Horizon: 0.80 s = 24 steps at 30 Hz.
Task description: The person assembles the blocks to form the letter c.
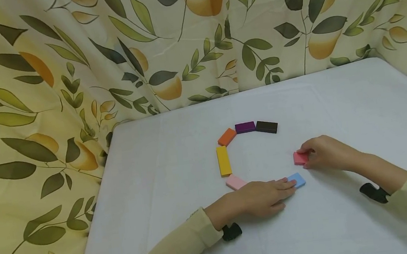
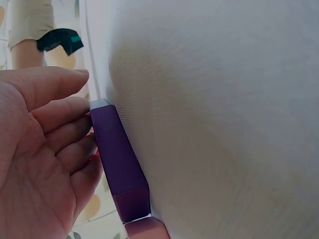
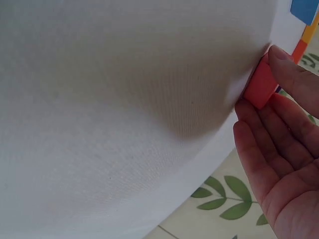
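My right hand [image 1: 328, 152] pinches a red block [image 1: 300, 158] between thumb and fingers at the table surface. In the right wrist view, the thumb lies along one side of this red block [image 3: 261, 84]. My left hand [image 1: 262, 198] is stretched flat, its fingertips resting on a light blue block [image 1: 296, 180]. Under its palm lies a purple block [image 2: 119, 154], hidden from the head view. A pale pink block [image 1: 235, 181] pokes out beside the left wrist.
Yellow [image 1: 224, 161], orange [image 1: 227, 137], dark purple [image 1: 245, 127] and black blocks [image 1: 266, 127] continue the curved row on the white-covered table [image 1: 164, 181]. A leaf-patterned curtain [image 1: 195, 52] hangs behind and at the left.
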Each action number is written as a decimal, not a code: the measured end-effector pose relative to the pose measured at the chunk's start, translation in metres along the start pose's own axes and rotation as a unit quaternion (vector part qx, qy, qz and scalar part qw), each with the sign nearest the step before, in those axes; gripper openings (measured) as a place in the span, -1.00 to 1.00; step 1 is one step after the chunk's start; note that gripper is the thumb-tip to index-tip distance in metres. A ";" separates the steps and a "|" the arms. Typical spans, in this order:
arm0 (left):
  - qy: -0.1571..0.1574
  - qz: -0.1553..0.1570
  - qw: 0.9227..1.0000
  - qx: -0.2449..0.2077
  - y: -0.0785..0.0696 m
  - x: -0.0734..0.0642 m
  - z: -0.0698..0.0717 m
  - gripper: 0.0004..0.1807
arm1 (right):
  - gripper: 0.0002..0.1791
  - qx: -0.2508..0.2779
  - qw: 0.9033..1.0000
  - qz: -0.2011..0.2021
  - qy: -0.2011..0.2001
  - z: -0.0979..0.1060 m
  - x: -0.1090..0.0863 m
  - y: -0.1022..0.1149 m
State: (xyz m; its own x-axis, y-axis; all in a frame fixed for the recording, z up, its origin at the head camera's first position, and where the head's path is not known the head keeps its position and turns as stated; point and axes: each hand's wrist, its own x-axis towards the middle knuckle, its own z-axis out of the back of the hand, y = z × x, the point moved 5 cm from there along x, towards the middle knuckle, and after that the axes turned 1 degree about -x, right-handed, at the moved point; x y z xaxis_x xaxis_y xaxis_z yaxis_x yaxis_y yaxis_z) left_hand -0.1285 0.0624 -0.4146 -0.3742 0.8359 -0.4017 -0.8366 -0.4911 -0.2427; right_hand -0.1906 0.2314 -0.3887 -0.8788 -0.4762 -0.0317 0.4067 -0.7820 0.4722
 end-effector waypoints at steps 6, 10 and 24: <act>-0.001 -0.001 1.000 -0.001 0.000 0.000 0.000 -0.41 | -0.60 -0.005 1.000 0.007 -0.005 -0.001 -0.004 0.003; -0.007 -0.004 1.000 -0.004 0.000 0.000 0.001 -0.42 | -0.61 -0.007 1.000 0.009 -0.012 -0.002 -0.007 0.003; -0.007 0.008 1.000 -0.021 0.002 0.000 0.000 -0.42 | -0.59 -0.007 1.000 -0.004 -0.023 -0.007 -0.021 0.007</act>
State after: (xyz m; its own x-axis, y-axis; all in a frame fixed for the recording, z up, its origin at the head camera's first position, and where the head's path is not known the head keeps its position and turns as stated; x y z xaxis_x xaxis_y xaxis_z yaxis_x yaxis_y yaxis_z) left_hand -0.1303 0.0617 -0.4149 -0.3925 0.8314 -0.3933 -0.8135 -0.5133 -0.2733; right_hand -0.1678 0.2335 -0.3912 -0.8921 -0.4519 0.0045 0.4033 -0.7915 0.4592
